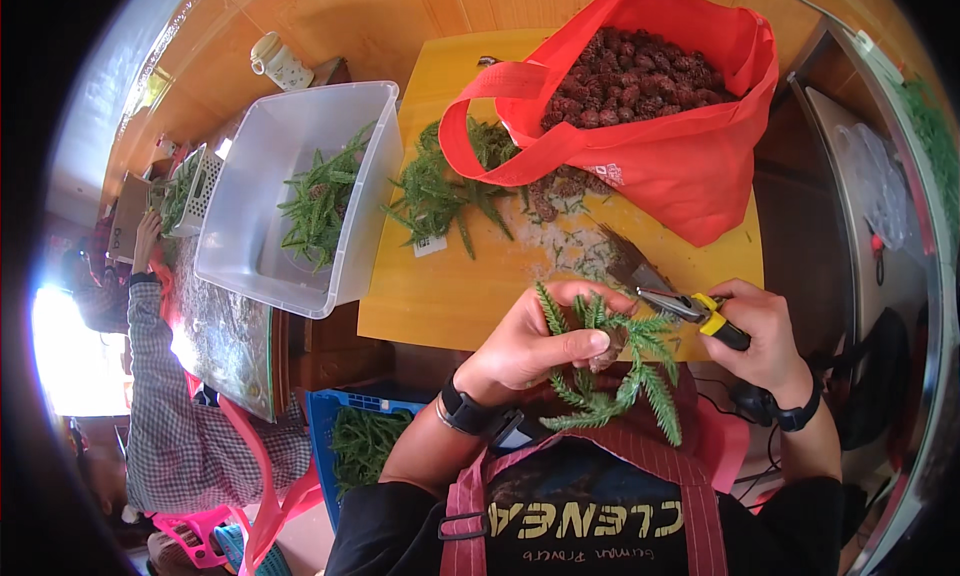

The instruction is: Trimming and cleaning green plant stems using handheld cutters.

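My left hand (545, 341) pinches a small artificial pine sprig (655, 381) with several green branches, and a brownish pine cone (606, 351) shows at its middle, partly behind my thumb. Gripped in my right hand (765, 336) are pliers (716, 321) with yellow and black handles. Their metal jaws point left, close beside the sprig's top; whether they touch it I cannot tell. Both hands are above the near edge of the yellow table (430, 306). Just beyond them lies a dark bundle of thin wires or bristles (637, 259).
A red bag (690, 166) full of pine cones (640, 81) stands at the back right. Left of it lie green sprigs (440, 191) and loose debris. A clear plastic bin (340, 266) holds more sprigs. Below is a blue crate (322, 426) of greenery. Another person (190, 436) sits far left.
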{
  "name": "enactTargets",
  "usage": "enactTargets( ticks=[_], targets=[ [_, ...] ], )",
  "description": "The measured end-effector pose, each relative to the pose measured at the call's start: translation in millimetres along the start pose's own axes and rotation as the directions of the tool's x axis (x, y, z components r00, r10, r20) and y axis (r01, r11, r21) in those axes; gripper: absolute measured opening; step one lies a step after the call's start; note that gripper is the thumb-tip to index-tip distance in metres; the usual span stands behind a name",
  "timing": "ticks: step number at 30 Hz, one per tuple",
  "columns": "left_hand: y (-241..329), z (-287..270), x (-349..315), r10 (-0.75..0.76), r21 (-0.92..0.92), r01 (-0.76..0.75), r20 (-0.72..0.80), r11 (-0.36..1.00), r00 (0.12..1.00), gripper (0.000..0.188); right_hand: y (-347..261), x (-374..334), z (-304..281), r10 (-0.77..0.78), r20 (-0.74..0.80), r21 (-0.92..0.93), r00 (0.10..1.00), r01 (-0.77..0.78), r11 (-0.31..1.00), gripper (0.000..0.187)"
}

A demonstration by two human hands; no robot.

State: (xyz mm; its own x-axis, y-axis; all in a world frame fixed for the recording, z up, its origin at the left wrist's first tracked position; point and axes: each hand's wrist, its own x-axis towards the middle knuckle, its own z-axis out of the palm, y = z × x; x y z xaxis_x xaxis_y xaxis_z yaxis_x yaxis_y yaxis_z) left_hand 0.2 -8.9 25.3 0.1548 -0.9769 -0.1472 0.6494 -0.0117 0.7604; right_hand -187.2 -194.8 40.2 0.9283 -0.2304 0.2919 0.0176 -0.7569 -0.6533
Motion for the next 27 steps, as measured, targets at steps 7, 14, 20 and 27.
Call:
enactTargets(
  ticks=[7, 14, 20, 27],
  targets=[
    [5.0, 1.9, 6.2, 0.569, 0.887, -0.411, 0.231, 0.209, 0.789, 0.033, -17.2, 0.3, -16.4, 0.171, 0.018, -0.028, 0.985, -0.17, 0.985, 0.016],
    [3.4, 5.7, 7.7, 0.666, 0.894, -0.438, 0.273, 0.089, 0.694, 0.034, -36.9, 10.6, -29.5, 0.232, 0.087, -0.089, 0.969, -0.224, 0.97, 0.018],
    [-0.8, -1.7, 6.1, 0.493, 0.679, -0.406, 0.073, 0.612, 0.867, 0.024, -23.6, 12.1, -26.7, 0.056, 0.042, -0.079, 0.998, -0.052, 0.995, 0.019],
    [-2.8, 0.1, 2.9, 0.246, 0.259, -0.233, -0.018, 0.937, 0.969, 0.029, -11.9, 13.3, -19.9, 0.002, 0.044, -0.033, 0.999, 0.0, 0.999, 0.016]
  ],
)
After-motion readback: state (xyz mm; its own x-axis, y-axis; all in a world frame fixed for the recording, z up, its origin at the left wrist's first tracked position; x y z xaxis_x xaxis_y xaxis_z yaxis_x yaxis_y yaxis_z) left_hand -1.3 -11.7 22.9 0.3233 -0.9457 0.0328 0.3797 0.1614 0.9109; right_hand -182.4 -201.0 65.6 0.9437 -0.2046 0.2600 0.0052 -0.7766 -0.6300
